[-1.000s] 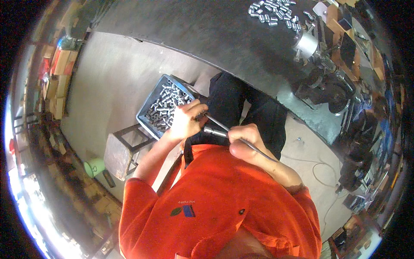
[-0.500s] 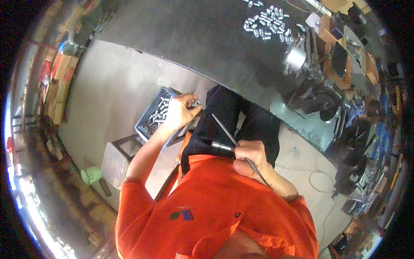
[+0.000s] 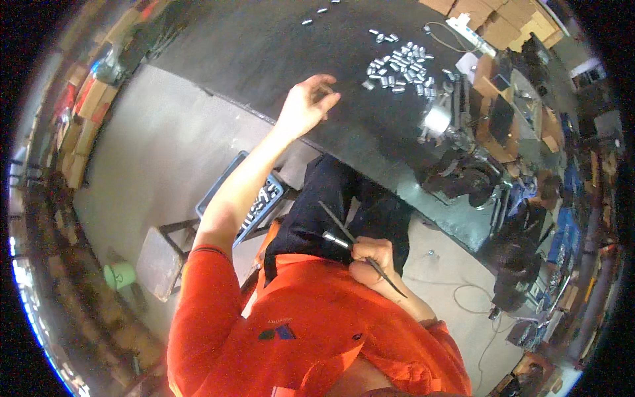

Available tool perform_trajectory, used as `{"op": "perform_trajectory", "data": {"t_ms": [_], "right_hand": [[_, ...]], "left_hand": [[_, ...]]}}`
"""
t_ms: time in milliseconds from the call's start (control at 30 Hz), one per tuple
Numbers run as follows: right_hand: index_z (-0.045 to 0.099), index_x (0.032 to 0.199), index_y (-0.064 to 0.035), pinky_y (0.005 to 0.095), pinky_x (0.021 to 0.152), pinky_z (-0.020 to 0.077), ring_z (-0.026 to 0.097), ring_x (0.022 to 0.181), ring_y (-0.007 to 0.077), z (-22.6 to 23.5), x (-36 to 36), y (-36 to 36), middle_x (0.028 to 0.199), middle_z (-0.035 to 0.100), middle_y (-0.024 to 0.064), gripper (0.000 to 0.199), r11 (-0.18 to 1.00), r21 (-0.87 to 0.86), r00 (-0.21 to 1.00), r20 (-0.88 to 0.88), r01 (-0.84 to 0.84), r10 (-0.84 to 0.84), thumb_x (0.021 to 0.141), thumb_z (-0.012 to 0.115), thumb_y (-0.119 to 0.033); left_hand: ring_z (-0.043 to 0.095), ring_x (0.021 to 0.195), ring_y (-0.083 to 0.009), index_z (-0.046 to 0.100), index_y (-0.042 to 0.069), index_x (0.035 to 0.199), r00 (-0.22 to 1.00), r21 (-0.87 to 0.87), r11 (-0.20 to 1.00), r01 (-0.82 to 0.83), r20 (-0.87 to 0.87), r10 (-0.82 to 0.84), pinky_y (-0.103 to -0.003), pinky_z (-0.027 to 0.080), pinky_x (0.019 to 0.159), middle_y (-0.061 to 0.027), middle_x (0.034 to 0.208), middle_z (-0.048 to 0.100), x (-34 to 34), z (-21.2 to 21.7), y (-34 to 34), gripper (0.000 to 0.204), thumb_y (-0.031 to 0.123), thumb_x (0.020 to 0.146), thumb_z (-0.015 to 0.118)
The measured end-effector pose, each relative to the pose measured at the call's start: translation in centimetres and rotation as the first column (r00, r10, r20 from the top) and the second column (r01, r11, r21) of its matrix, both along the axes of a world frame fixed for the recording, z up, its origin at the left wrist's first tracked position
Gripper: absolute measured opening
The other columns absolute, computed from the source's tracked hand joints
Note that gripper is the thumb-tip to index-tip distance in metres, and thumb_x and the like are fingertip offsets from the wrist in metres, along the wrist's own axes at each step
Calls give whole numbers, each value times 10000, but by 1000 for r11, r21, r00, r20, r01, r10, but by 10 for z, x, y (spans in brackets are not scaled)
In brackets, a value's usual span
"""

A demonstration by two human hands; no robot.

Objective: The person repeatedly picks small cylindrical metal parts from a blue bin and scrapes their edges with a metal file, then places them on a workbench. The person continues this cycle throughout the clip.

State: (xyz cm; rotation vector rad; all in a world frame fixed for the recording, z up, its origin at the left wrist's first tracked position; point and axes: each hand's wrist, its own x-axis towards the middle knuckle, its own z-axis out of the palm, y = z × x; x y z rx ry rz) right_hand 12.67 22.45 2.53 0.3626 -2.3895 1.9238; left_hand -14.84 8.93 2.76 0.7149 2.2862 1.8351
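My left hand (image 3: 307,106) is over the near edge of the dark worktable (image 3: 245,56), its thumb and curled fingers apart and nothing visible between them. In front of my lap, my right hand (image 3: 374,257) is closed round a thin dark metal rod (image 3: 336,220), whose tapered tail passes back over the wrist. A shiny metal cylinder (image 3: 337,240) also sticks out of that fist. Beneath my left forearm, a blue crate (image 3: 228,173) holds several small metal fittings (image 3: 259,206). More of these silvery cylinders (image 3: 403,66) lie in a loose pile on the table.
A few single cylinders (image 3: 306,22) lie farther off on the table. At the right stand a bench vise (image 3: 463,175) and wooden boxes (image 3: 499,122). A stool (image 3: 162,261) and a green cup (image 3: 119,275) are on my left. Cardboard boxes (image 3: 503,23) stand at the back.
My left hand has moved from beside the crate up over the table. The metal fitting it held is gone from it and its fingers have opened. My right hand keeps its hold.
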Motion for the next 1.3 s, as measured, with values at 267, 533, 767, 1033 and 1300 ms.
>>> {"op": "perform_trajectory", "data": {"t_ms": [267, 533, 767, 1033, 1300], "right_hand": [[376, 554, -35, 331, 434, 212, 361, 446, 206, -11, -2, -8, 529, 345, 77, 175, 999, -34, 999, -9, -37, 37, 584, 548, -22], [382, 557, -41, 323, 431, 223, 355, 445, 188, -12, -7, -14, 531, 351, 56, 186, 997, -32, 997, 26, -75, 76, 574, 566, -24], [380, 560, -41, 318, 431, 224, 352, 447, 176, -14, -5, -14, 532, 351, 60, 181, 998, -10, 997, 33, -69, 70, 553, 555, 4], [365, 552, -38, 312, 430, 202, 338, 445, 174, -17, -6, -17, 528, 327, 60, 169, 999, 36, 999, 22, -33, 32, 537, 518, 33], [379, 560, -36, 308, 429, 216, 354, 447, 170, -23, -6, -13, 529, 347, 62, 165, 999, 35, 999, 16, -34, 34, 545, 527, 34]], "left_hand": [[653, 701, -262, 661, 44, 989, 974, -662, 715, -225, -167, 152, -360, 511, 659, -188, 824, 665, 57, -67, -187, 228, 149, 786, 656], [653, 797, -331, 669, 129, 1018, 938, -894, 393, -216, -78, 339, -414, 514, 750, -186, 810, 661, 125, -167, -281, 308, 106, 723, 582], [647, 899, -334, 572, 34, 1099, 927, -978, 123, -167, -113, 358, -438, 519, 781, -206, 939, 656, 113, -183, -283, 370, 240, 793, 603], [663, 861, -337, 685, 36, 869, 932, -992, 87, -94, -57, 358, -436, 520, 759, -203, 898, 673, 95, -186, -269, 269, 284, 814, 598], [673, 730, -280, 651, -33, 895, 896, -842, 490, -227, 17, 445, -380, 521, 663, -176, 775, 666, 115, -175, -281, 257, 189, 765, 643]]}}
